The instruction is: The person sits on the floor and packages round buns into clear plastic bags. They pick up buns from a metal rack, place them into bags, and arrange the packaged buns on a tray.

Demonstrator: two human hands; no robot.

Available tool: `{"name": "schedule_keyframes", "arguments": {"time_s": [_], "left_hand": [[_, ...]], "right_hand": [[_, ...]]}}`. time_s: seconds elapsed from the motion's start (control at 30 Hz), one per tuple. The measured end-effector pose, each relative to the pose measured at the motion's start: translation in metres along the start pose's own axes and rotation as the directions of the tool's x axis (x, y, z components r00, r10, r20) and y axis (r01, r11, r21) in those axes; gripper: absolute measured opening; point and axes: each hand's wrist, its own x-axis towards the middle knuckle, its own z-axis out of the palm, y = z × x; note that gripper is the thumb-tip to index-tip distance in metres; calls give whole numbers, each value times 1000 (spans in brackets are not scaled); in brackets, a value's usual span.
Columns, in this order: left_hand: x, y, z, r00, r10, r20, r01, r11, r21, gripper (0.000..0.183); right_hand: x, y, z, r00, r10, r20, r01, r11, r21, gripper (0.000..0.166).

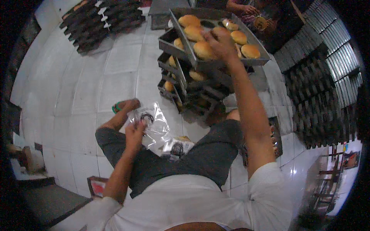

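Observation:
My left hand [135,134] holds a clear plastic bag [157,127] with a dark round print, above my lap. My right hand [222,47] reaches into the top metal baking tray [185,47], among round golden buns [203,49]. Blur hides whether its fingers grip a bun or only touch one. More buns [250,51] lie at the tray's right side. Between my thighs rests a printed plastic package [178,146], with something golden-brown showing at its top edge.
Under the top tray, more metal trays [170,43] with buns are stacked at angles. Another person's hand [249,10] shows at the top right. Tall stacks of dark trays [312,98] stand at right, others [98,26] at upper left. A wooden-framed box [96,186] stands by my left elbow.

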Motion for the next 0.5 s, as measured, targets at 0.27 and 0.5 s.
{"name": "schedule_keyframes", "arguments": {"time_s": [0.27,0.5], "left_hand": [[-25,-8,1,949,-278,148,315,823,-472,42],[-13,-14,-9,827,-469,310,426,161,-890,27]], "right_hand": [[82,59,-8,731,167,662,-26,976,-217,69],[-63,-2,-7,992,-113,-56,124,948,291,60]]}}
